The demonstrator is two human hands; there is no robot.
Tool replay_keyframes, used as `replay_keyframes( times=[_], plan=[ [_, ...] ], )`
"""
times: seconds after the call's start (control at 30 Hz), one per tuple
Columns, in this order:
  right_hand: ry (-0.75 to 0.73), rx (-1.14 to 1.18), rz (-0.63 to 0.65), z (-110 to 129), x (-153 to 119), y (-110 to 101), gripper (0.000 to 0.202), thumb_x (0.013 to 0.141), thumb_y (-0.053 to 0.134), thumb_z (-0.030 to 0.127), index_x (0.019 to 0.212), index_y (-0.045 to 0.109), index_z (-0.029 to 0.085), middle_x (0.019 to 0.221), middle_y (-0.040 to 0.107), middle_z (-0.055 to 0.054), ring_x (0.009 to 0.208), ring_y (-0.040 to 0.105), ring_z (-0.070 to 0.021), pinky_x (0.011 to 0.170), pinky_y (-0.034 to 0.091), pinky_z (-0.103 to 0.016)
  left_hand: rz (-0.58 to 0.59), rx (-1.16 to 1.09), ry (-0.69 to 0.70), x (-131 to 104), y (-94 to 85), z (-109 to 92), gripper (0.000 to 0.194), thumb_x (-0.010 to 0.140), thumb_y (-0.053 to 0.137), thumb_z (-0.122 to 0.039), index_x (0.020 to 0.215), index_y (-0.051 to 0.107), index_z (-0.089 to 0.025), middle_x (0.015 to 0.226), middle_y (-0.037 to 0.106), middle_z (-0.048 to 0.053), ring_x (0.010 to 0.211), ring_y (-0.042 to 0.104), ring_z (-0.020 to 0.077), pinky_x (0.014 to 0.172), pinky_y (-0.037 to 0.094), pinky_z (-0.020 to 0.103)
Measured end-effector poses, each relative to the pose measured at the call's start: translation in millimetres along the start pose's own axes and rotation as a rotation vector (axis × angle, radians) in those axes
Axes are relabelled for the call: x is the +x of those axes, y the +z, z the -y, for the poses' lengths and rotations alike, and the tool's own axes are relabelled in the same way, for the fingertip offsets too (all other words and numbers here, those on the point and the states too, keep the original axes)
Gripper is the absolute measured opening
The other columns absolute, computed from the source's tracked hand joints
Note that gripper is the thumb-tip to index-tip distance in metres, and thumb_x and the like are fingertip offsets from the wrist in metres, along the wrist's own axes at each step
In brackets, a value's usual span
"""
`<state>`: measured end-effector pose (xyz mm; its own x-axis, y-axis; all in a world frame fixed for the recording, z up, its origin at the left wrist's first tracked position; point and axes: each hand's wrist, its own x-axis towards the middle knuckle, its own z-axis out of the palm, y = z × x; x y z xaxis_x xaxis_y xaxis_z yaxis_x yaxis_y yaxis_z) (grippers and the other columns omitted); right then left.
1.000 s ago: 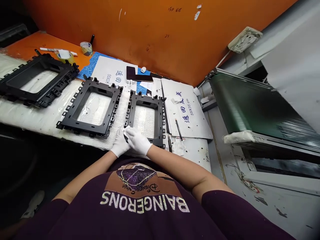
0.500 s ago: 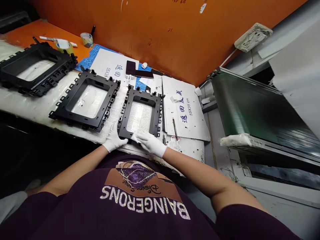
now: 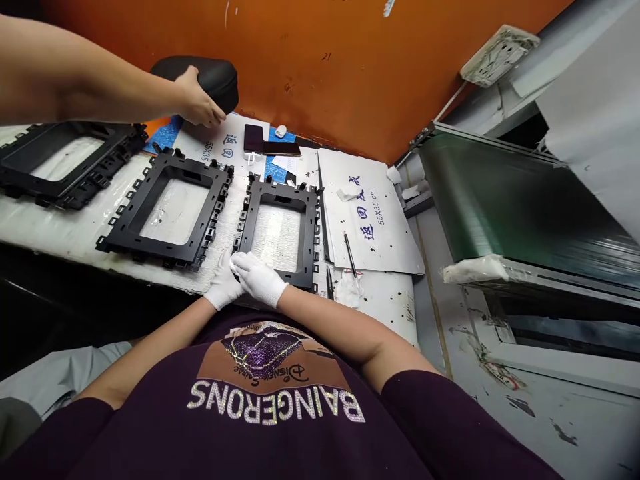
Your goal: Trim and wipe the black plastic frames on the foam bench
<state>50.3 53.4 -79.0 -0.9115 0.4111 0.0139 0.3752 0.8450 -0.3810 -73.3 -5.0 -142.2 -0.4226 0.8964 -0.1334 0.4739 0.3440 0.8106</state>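
Note:
A black plastic frame (image 3: 309, 233) with a large rectangular opening and clips along its sides lies flat in front of me. My left hand (image 3: 223, 285), in a white glove, grips its near left corner. Across that same corner reaches my right hand (image 3: 261, 279), also gloved, its fingers pressed together on the frame's edge. A bit of white cloth (image 3: 234, 265) seems to be under the right fingertips, mostly hidden and hard to tell from the glove. To the left lies a second black frame (image 3: 165, 249), apart from my hands.
Another black frame (image 3: 75, 180) lies farther left. A co-worker's bare hand (image 3: 197, 100) holds a black padded object (image 3: 220, 77) at the back. Phones (image 3: 254, 139), marked white foam sheets (image 3: 395, 233) and a pen (image 3: 350, 253) lie on the bench. A green conveyor belt (image 3: 480, 200) stands right.
My right hand has slid left along the frame's near edge to the left corner, beside my left hand. A co-worker's arm with a black padded object has come in from the left.

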Motion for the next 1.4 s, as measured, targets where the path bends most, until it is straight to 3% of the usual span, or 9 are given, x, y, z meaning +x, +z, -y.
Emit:
replay_keyframes(
  times=[0.2, 0.33, 0.43, 0.57, 0.77, 0.87, 1.03, 1.2, 1.4],
  plan=[
    [-0.151, -0.074, 0.011, -39.8, -83.0, -2.2, 0.038, 0.1, 0.043, 0.014, 0.13, 0.065, 0.007, 0.137, 0.063, -0.017, 0.137, 0.05, -0.0289, 0.12, 0.042, -0.051, 0.0, 0.055, 0.103, -1.1, -5.3, -0.4, 0.119, 0.048, 0.085, -0.036, 0.151, 0.032, -0.01, 0.154, 0.042, 0.023, 0.147, 0.039, 0.0416, 0.124, 0.034, 0.053],
    [-0.069, -0.046, -0.043, -72.2, -149.4, -6.6, 0.034, 0.099, 0.043, 0.014, 0.122, 0.069, 0.013, 0.134, 0.064, -0.016, 0.135, 0.051, -0.027, 0.117, 0.044, -0.055, 0.007, 0.074, 0.129, -0.2, -7.9, 2.9, 0.115, 0.053, 0.082, -0.036, 0.153, 0.032, -0.011, 0.155, 0.042, 0.023, 0.147, 0.04, 0.04, 0.124, 0.034, 0.053],
    [-0.004, -0.03, -0.095, -78.5, -170.8, -9.2, 0.033, 0.099, 0.043, 0.015, 0.121, 0.068, 0.014, 0.13, 0.064, -0.016, 0.133, 0.052, -0.0273, 0.115, 0.045, -0.056, 0.01, 0.102, 0.126, 1.2, -8.6, 4.0, 0.114, 0.053, 0.082, -0.036, 0.153, 0.033, -0.011, 0.155, 0.041, 0.022, 0.147, 0.04, 0.0403, 0.124, 0.033, 0.053],
    [-0.007, -0.025, -0.106, -66.1, -148.2, -6.7, 0.037, 0.098, 0.042, 0.013, 0.128, 0.064, 0.013, 0.127, 0.063, -0.017, 0.13, 0.052, -0.0275, 0.113, 0.046, -0.054, 0.02, 0.116, 0.143, 2.6, -7.8, 4.1, 0.115, 0.054, 0.082, -0.036, 0.153, 0.031, -0.01, 0.154, 0.043, 0.022, 0.146, 0.041, 0.0395, 0.124, 0.034, 0.052],
    [-0.062, -0.035, -0.107, -29.3, -53.2, 8.0, 0.038, 0.1, 0.043, 0.014, 0.133, 0.06, 0.008, 0.126, 0.063, -0.016, 0.121, 0.054, -0.0252, 0.111, 0.047, -0.045, 0.001, 0.094, 0.113, 2.8, -4.3, 3.6, 0.116, 0.052, 0.084, -0.037, 0.153, 0.031, -0.013, 0.155, 0.042, 0.022, 0.147, 0.041, 0.0394, 0.123, 0.035, 0.052],
    [-0.018, -0.065, -0.103, -15.5, -30.3, 10.2, 0.036, 0.102, 0.044, 0.016, 0.133, 0.06, 0.007, 0.123, 0.064, -0.015, 0.116, 0.055, -0.0242, 0.108, 0.048, -0.04, -0.001, 0.068, 0.099, 2.6, -5.8, 2.2, 0.113, 0.053, 0.085, -0.037, 0.152, 0.032, -0.017, 0.156, 0.043, 0.019, 0.146, 0.042, 0.0401, 0.122, 0.035, 0.054],
    [0.023, -0.171, -0.121, -26.1, -70.4, 3.8, 0.046, 0.102, 0.044, 0.014, 0.147, 0.051, 0.012, 0.137, 0.06, -0.015, 0.129, 0.05, -0.0249, 0.118, 0.039, -0.044, 0.026, 0.096, 0.116, 2.5, -11.0, 1.9, 0.113, 0.055, 0.081, -0.037, 0.153, 0.03, -0.013, 0.154, 0.044, 0.022, 0.145, 0.043, 0.0391, 0.121, 0.036, 0.053],
    [0.277, -0.235, -0.075, -44.6, -132.7, -10.0, 0.049, 0.097, 0.042, 0.01, 0.145, 0.054, 0.011, 0.136, 0.061, -0.017, 0.124, 0.053, -0.0274, 0.117, 0.039, -0.049, 0.016, 0.116, 0.111, 6.0, -11.1, 4.7, 0.115, 0.056, 0.079, -0.043, 0.154, 0.029, -0.011, 0.153, 0.043, 0.023, 0.144, 0.044, 0.0385, 0.12, 0.038, 0.05],
    [0.579, -0.249, -0.106, -18.5, -143.1, -9.0, 0.051, 0.097, 0.045, 0.017, 0.145, 0.052, 0.002, 0.146, 0.054, -0.023, 0.134, 0.047, -0.0323, 0.123, 0.03, -0.053, 0.028, 0.334, 0.257, 2.1, -19.8, -18.2, 0.11, 0.056, 0.078, -0.044, 0.15, 0.034, -0.007, 0.153, 0.041, 0.026, 0.147, 0.034, 0.0458, 0.124, 0.027, 0.059]
  ],
)
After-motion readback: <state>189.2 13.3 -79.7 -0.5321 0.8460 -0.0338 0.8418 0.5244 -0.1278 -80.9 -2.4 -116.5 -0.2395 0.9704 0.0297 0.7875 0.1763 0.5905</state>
